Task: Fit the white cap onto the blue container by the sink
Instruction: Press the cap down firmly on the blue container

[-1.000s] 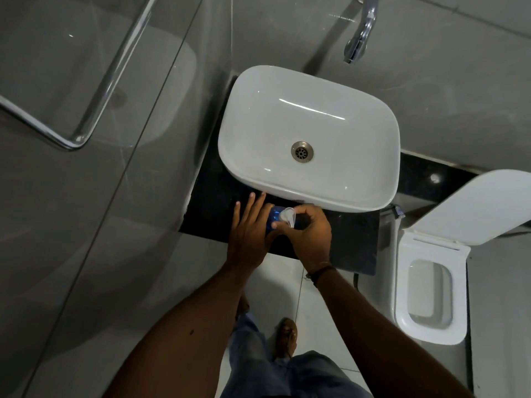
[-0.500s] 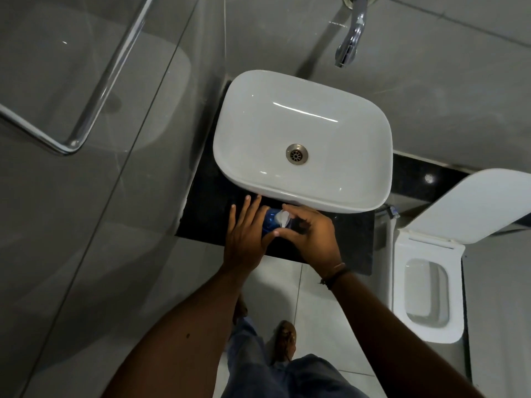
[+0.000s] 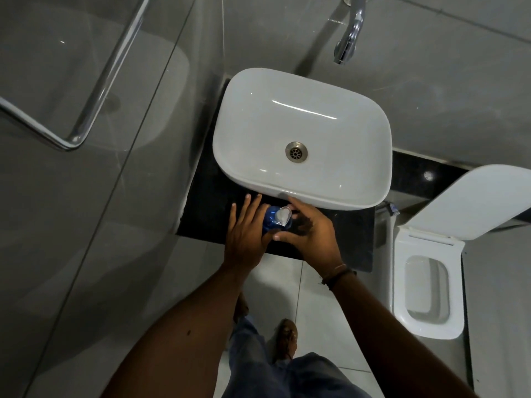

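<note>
The left hand (image 3: pixel 244 235) lies flat against the left side of the blue container (image 3: pixel 270 220), fingers straight and spread, not wrapped round it. The right hand (image 3: pixel 309 232) curves loosely round the container's right side, thumb and forefinger apart; whether it touches is unclear. The white cap (image 3: pixel 282 216) sits tilted on the container's top, between the hands. The container stands on the dark tabletop (image 3: pixel 207 202), just before the sink (image 3: pixel 301 139). A tap (image 3: pixel 349 38) hangs beyond; a toilet (image 3: pixel 425 282) stands to the right
</note>
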